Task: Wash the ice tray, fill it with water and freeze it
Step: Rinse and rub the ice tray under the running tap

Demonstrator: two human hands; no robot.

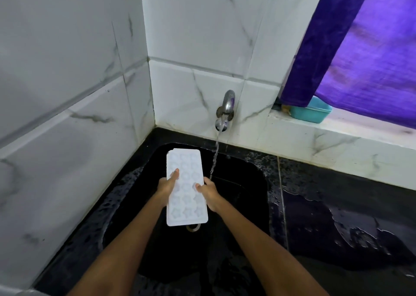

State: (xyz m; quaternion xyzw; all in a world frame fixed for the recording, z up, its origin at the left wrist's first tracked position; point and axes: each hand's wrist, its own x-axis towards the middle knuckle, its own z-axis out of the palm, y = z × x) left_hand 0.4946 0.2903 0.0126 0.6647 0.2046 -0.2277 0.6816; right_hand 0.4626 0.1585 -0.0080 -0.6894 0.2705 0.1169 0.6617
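The left hand [166, 187] grips the left long edge of the white ice tray [186, 188], with its thumb pressed on top of the moulds. The right hand [208, 191] pinches the right long edge in the same way, thumb on the top face. The tray is held nearly flat above the black sink [247, 183], with its star and flower shaped cells facing up. Just right of the tray a thin stream of water [215, 156] falls from the metal tap [226, 110] on the marble-tiled wall [67, 81]. The black worktop [337, 217] around the sink is wet. On the window ledge stands a teal tub [313, 113] under a purple curtain [360, 48].
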